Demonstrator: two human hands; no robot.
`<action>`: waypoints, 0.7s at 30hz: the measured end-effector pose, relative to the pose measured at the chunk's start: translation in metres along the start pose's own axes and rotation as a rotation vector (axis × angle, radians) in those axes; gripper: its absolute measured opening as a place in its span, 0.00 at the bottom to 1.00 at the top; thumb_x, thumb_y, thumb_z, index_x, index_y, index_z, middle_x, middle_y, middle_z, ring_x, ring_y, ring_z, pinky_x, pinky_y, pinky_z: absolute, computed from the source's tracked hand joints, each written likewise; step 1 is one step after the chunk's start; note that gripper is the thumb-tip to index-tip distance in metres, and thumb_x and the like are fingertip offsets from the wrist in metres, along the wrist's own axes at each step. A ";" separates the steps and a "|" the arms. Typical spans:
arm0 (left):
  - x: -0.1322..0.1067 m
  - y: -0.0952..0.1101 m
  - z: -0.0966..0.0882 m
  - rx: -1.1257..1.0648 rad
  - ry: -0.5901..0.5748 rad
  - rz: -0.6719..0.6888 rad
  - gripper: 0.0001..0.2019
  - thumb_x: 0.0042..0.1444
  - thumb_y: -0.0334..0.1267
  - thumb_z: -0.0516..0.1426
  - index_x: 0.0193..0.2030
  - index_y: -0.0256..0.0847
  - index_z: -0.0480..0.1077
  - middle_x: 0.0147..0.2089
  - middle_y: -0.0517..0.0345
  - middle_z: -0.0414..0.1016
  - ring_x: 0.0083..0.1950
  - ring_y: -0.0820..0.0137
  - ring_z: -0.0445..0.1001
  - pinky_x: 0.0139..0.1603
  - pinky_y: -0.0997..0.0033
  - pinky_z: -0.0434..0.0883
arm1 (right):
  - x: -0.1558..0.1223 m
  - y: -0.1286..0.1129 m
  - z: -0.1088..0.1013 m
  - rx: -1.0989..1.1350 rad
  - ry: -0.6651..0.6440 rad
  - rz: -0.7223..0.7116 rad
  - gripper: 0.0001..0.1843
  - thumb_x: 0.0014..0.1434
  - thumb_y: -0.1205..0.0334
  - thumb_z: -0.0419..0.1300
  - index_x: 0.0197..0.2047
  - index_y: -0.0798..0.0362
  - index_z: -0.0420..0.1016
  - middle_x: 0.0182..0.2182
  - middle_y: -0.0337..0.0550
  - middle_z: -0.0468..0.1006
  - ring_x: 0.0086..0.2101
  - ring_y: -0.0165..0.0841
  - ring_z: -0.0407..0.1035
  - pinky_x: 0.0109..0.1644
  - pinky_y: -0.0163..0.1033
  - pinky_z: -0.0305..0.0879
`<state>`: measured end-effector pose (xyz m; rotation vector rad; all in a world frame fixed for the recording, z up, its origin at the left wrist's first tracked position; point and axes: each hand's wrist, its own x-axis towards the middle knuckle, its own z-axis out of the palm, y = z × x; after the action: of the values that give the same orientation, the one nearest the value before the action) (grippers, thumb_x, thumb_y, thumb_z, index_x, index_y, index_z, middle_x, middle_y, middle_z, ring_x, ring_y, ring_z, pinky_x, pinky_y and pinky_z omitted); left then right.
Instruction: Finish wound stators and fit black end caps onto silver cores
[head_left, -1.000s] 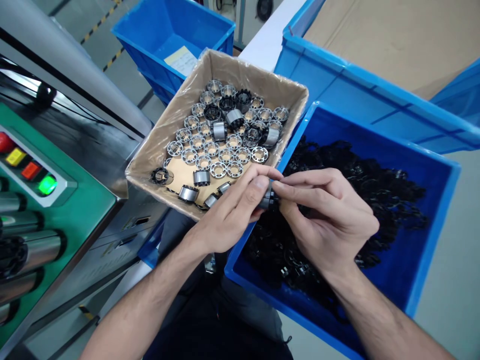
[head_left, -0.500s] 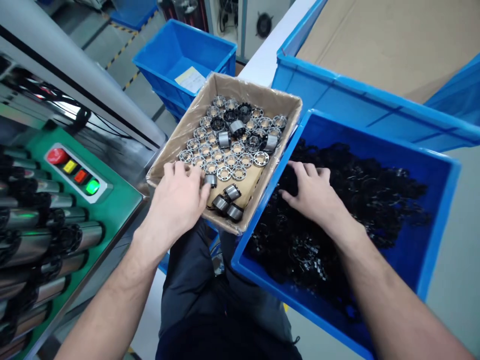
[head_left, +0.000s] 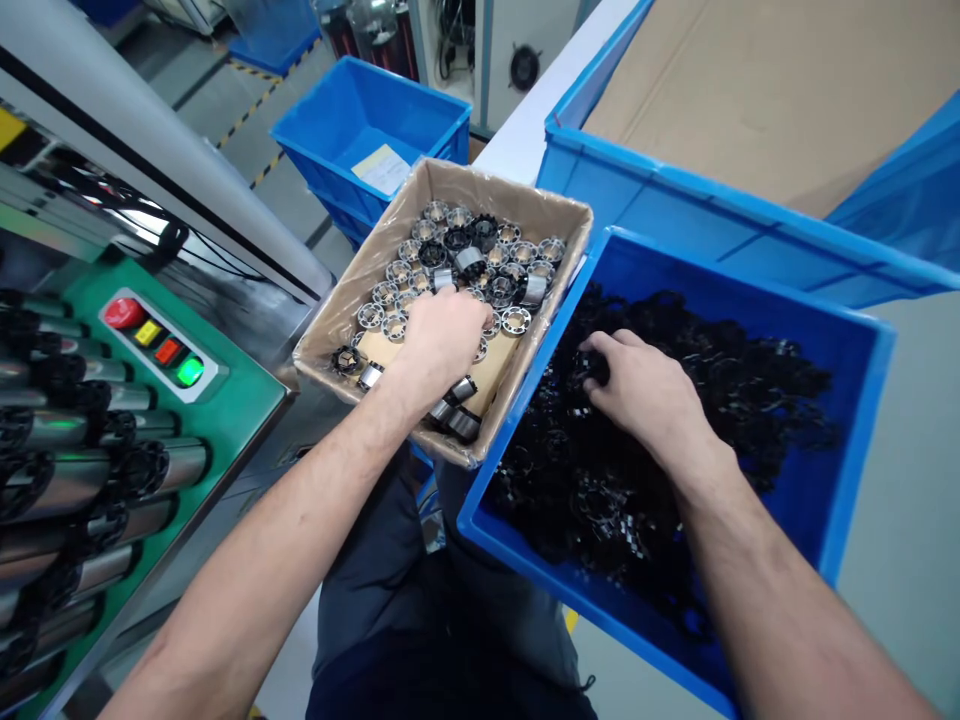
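Observation:
My left hand (head_left: 442, 335) reaches into a plastic-lined cardboard box (head_left: 360, 265), its fingers curled down among silver ring-shaped metal cores (head_left: 516, 320). The fingertips and whatever they grip are hidden. Several cores with black end pieces, such as one upright metal core (head_left: 470, 262), lie on top of the rings; others rest at the near end of the box, partly behind my wrist. In the blue bin (head_left: 862, 440) on the right, my right hand (head_left: 649, 385) has thumb and fingers closed around a black ring-shaped plastic part (head_left: 591, 366). Many similar black parts (head_left: 750, 380) are heaped beneath it.
On the left stands a green machine top (head_left: 247, 390) with a button panel (head_left: 161, 345) and rows of metal cylinders (head_left: 120, 465). A smaller blue crate (head_left: 405, 110) holding a paper lies beyond the box. A large cardboard-lined blue bin (head_left: 675, 200) stands at the back right.
My left hand has moved right and away from me, from the box's near left side onto the rings. My right hand has closed around a black part.

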<state>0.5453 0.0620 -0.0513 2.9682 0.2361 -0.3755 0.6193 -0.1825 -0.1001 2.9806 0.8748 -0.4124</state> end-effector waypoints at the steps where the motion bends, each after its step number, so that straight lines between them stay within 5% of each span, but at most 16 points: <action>1: -0.001 -0.001 -0.002 0.003 -0.007 0.000 0.14 0.70 0.24 0.64 0.54 0.42 0.89 0.55 0.43 0.88 0.63 0.46 0.81 0.60 0.51 0.77 | -0.001 -0.002 -0.005 0.016 0.008 0.022 0.26 0.73 0.65 0.62 0.71 0.50 0.82 0.60 0.59 0.85 0.52 0.57 0.84 0.47 0.54 0.79; 4: -0.012 -0.009 -0.005 -0.125 0.086 0.018 0.12 0.71 0.28 0.66 0.54 0.45 0.89 0.52 0.46 0.86 0.60 0.49 0.80 0.57 0.53 0.76 | -0.002 -0.006 -0.015 0.113 0.061 0.122 0.27 0.75 0.58 0.61 0.73 0.55 0.78 0.62 0.64 0.84 0.49 0.60 0.84 0.47 0.56 0.78; 7: -0.026 -0.015 0.002 -0.614 0.237 0.039 0.10 0.67 0.32 0.70 0.54 0.45 0.87 0.52 0.52 0.83 0.54 0.58 0.82 0.55 0.58 0.76 | 0.000 -0.003 -0.017 0.224 0.134 0.130 0.26 0.73 0.59 0.61 0.71 0.55 0.78 0.58 0.63 0.86 0.48 0.58 0.83 0.49 0.56 0.77; 13: -0.044 0.005 0.026 -1.767 0.017 -0.112 0.10 0.69 0.36 0.67 0.51 0.43 0.71 0.54 0.53 0.84 0.51 0.67 0.85 0.48 0.68 0.82 | 0.002 0.010 -0.004 0.265 0.124 0.059 0.20 0.70 0.68 0.59 0.60 0.50 0.85 0.60 0.56 0.88 0.52 0.56 0.84 0.50 0.54 0.77; 17: -0.049 0.016 0.029 -2.016 -0.087 -0.196 0.15 0.60 0.30 0.64 0.54 0.40 0.73 0.56 0.48 0.85 0.54 0.62 0.88 0.42 0.72 0.81 | 0.002 0.015 0.001 0.328 0.229 0.010 0.21 0.65 0.72 0.58 0.54 0.50 0.88 0.61 0.58 0.86 0.56 0.55 0.83 0.56 0.56 0.79; 21: -0.051 0.015 0.030 -2.107 -0.032 -0.190 0.13 0.65 0.43 0.66 0.51 0.39 0.73 0.59 0.43 0.86 0.46 0.64 0.87 0.30 0.76 0.74 | 0.000 0.017 -0.002 0.500 0.293 -0.036 0.26 0.63 0.67 0.63 0.62 0.47 0.89 0.54 0.55 0.84 0.48 0.48 0.82 0.57 0.56 0.81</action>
<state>0.4916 0.0356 -0.0652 0.8651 0.4646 -0.0239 0.6288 -0.1972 -0.0991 3.5584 0.9701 -0.2214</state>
